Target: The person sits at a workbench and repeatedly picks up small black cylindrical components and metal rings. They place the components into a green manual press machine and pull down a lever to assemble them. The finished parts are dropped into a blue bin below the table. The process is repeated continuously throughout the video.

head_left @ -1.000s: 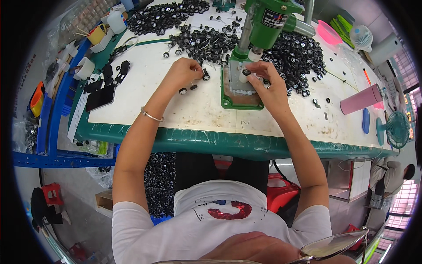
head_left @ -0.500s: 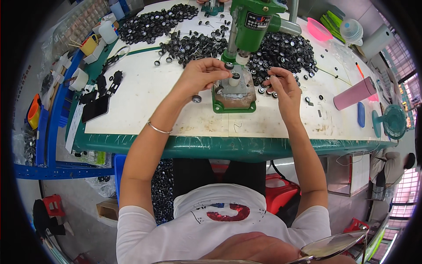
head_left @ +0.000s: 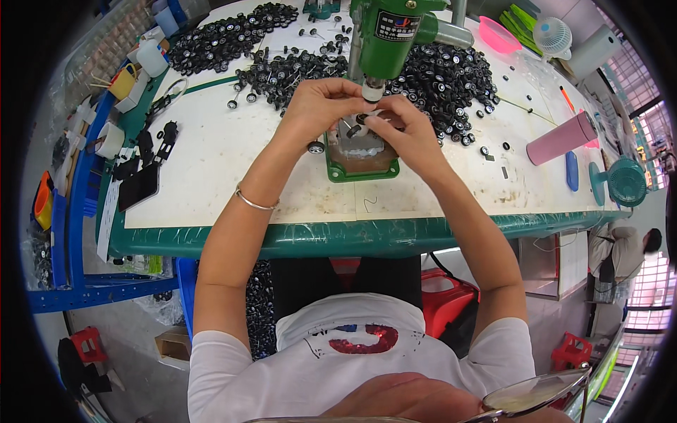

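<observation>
I am seated at a white desk (head_left: 211, 176) with a green front edge, looking down at my own two bare hands. Both meet at the middle of the desk, just under the head of a green bench press (head_left: 384, 35) that stands on a green base plate (head_left: 361, 169).

My left hand (head_left: 321, 106) is curled, its fingertips pinched on a small black wheel part (head_left: 355, 129) held over the grey fixture (head_left: 361, 146) on the base plate. My right hand (head_left: 402, 134) comes in from the other side, its fingertips closed on the same small part, touching those of my left. A thin silver bangle (head_left: 252, 202) circles my left wrist.

Another small wheel (head_left: 315, 147) lies on the desk just left of the base plate. Heaps of small black wheels (head_left: 444, 77) are piled toward the far edge, behind the press and to both sides. A pink tumbler (head_left: 562, 138) lies on its side near the right edge, with a small teal fan (head_left: 624, 181) beyond it at the right corner. A dark phone (head_left: 137, 187) rests near the left edge.
</observation>
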Tool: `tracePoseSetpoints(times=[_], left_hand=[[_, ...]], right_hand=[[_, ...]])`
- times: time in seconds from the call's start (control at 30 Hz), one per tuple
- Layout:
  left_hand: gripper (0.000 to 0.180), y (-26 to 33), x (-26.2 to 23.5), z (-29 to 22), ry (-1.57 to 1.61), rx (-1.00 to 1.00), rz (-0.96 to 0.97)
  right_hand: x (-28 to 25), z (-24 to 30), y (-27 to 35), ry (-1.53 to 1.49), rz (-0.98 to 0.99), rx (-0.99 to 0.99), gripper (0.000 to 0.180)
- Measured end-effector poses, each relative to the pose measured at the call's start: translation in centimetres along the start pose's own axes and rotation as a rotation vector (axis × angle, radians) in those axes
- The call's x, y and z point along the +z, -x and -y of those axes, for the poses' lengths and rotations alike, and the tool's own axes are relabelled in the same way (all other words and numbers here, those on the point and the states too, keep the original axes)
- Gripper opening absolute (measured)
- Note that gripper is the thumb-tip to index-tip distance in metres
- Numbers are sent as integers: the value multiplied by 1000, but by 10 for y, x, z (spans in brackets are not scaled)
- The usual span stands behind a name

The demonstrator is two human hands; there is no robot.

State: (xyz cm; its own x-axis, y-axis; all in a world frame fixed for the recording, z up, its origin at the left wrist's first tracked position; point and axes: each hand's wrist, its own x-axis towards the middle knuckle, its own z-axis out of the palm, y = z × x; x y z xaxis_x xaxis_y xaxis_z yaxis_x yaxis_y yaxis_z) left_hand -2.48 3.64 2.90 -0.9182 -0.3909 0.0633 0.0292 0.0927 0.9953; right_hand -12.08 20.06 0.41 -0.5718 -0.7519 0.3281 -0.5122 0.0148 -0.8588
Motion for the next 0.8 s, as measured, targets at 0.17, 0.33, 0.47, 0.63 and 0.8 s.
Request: tracePoseSetpoints(times=[0.17, 0.33, 0.47, 0.63, 0.8], left_hand=[[16, -1, 3, -3, -41, -15, -12], [20, 0, 3, 9, 103, -13, -12], [20, -1, 5, 16, 179, -9, -29], [20, -2, 6, 17, 204, 18, 3], [14, -6, 4, 24, 233, 30, 59]], right_hand=[[13, -10, 0, -80, -27, 37, 27], [21, -10, 8, 56, -96, -83, 27], [21, -19, 11, -106, -87, -55, 34], [-12, -24, 3, -121, -119, -23, 41], [-62, 10, -34, -213, -333, 61, 31]])
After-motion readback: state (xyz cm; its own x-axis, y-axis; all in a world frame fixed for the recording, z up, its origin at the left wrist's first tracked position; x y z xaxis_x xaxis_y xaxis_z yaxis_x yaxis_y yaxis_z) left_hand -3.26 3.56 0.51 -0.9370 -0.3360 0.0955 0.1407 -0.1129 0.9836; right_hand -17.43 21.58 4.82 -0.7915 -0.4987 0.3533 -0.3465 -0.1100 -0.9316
